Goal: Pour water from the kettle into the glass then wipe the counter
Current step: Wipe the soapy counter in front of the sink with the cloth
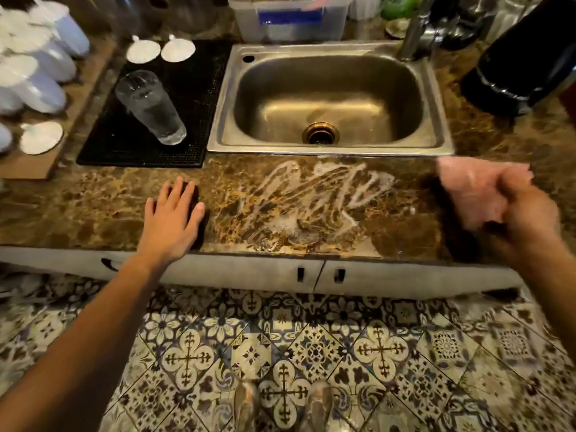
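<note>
A tall clear glass (151, 107) holding water stands on a black mat (190, 120) left of the sink. The black kettle (526, 60) is at the back right of the brown marble counter (93, 207). Wet streaks (314, 198) cover the counter in front of the sink. My left hand (173, 218) lies flat and open on the counter, left of the streaks. My right hand (526, 213) is blurred and grips a pink cloth (477, 188) at the right end of the wet patch.
A steel sink (330, 98) with a tap (414, 35) fills the middle back. White cups (40, 67) and lids (42, 137) crowd the left. A clear plastic box (290, 17) stands behind the sink. The counter edge drops to a patterned tile floor (280, 369).
</note>
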The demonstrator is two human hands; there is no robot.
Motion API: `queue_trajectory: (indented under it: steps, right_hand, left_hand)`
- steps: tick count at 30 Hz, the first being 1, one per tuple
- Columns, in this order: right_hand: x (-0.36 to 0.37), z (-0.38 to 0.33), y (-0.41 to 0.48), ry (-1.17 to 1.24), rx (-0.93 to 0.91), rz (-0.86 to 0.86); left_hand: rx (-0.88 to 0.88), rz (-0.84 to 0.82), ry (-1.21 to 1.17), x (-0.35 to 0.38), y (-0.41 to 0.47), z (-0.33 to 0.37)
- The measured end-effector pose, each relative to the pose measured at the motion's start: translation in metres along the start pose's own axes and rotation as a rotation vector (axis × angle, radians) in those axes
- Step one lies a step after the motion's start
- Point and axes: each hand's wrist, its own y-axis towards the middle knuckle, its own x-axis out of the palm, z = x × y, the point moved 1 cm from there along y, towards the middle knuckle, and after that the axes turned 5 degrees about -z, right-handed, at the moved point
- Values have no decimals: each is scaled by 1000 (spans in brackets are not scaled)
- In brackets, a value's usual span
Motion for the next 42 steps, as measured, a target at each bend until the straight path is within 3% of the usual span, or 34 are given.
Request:
queue_trajectory:
  steps: [4, 9, 16, 20, 27, 32, 36, 39, 42]
  right_hand:
    - [-3, -11, 17, -476, -199, 25]
    - [21, 32, 31, -1053, -236, -77]
    - [58, 51, 41, -1017, -375, -275]
    - [72, 59, 27, -1101, -458, -480]
    - [86, 86, -27, -1121, -370, -609]
    - [106, 107, -76, -1027, -335, -687]
    - [120, 117, -90, -840, -126, -695]
    - [122, 111, -89, -379, 146, -596]
    - [101, 88, -72, 42, 206, -502]
  left_hand:
    - [9, -16, 6, 16, 7, 9]
    - [50, 42, 59, 24, 7, 6]
    - [70, 30, 100, 22, 8, 11]
    - [90, 35, 105, 21, 7, 12]
    - [84, 30, 110, 24, 8, 8]
    - [85, 30, 110, 25, 9, 5]
    - [84, 33, 111, 26, 10, 4]
    - [83, 33, 108, 26, 10, 4]
    - [81, 35, 97, 25, 10, 4]
